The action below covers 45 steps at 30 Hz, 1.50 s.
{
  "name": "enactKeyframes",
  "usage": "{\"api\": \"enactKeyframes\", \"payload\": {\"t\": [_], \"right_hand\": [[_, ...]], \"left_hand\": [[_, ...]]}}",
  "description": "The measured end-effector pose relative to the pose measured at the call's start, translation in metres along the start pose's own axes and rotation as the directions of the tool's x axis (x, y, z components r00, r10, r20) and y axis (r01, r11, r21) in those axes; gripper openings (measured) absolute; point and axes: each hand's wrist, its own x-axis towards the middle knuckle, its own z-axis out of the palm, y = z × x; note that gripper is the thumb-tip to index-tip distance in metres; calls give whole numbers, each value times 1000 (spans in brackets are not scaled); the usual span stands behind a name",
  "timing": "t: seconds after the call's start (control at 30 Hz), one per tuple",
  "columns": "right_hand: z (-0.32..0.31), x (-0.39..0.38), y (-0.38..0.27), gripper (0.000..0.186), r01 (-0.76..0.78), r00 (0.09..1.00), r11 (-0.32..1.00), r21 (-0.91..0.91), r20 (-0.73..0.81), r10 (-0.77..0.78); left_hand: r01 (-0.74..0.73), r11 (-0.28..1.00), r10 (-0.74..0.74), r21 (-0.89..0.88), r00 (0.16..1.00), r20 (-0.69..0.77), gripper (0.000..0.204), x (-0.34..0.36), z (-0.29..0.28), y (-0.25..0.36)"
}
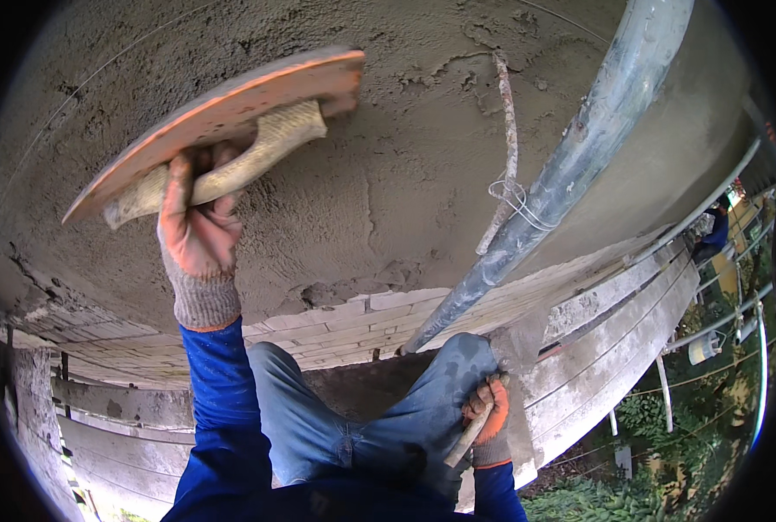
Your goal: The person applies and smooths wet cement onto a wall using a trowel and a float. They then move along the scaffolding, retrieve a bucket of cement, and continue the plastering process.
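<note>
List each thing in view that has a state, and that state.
Left hand: gloved, raised, gripping float
float: tilted
Right hand: gloved, closed on stick
Pole: slanting
Wire: looped around Pole and rod
Plaster: uneven
Bricks: exposed
Jeans: stained

orange float (218, 117) with pale grip (288, 137), tilted in the left hand (201, 228); pale rod-like handle (469, 438) in the right hand (489, 416).

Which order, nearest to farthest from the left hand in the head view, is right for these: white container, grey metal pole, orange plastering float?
1. Orange plastering float: held by its handle in the left hand.
2. Grey metal pole: slanting, to the hand's right.
3. White container: far right, toward the picture's edge.
</note>
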Motion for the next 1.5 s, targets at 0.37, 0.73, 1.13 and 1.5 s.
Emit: {"api": "enactKeyframes", "payload": {"t": [0.37,0.73,1.13,1.5], "right_hand": [[-2,-9,-11,12,18,1000,998,-62,-11,-19],[-18,-39,-14,11,18,1000,1000,-6,6,-18],[-20,-36,-22,14,53,998,999,0,28,-53],[-17,-16,-3,17,44,998,998,-34,50,-42]], "left_hand": [[372,923,-292,97,842,-453,39,-217,-146,-156],[585,740,-666,-332,709,-233,37,-257,-77,-371],[288,923,-341,-257,921,-191,37,-136,-26,-277],[53,937,-84,-344,994,-75,22,8,57,-62]]}}
